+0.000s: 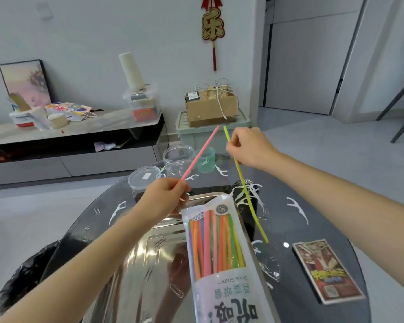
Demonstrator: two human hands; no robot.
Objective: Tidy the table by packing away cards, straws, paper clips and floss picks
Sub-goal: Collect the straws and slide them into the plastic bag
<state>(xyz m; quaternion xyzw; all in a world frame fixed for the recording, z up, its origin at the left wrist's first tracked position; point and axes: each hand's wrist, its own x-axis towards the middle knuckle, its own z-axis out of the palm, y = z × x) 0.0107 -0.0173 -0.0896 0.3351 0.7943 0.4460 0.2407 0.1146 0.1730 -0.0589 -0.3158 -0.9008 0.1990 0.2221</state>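
The single wide-angle view sits at the person's head and looks forward and down. The left forearm [84, 259] and right forearm [336, 190] reach in from the bottom corners. The dark round surface [324, 217] lies close below, filling the lower half. Beyond it the view faces a white wall [103, 31] and low cabinet [79, 127], with a doorway [301, 66] at upper right.

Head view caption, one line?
Left hand pinches a pink straw, right hand a yellow-green straw, near the straw packet.

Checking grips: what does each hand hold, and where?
Left hand pinches pink straw at its lower end; right hand pinches yellow-green straw near its upper end.
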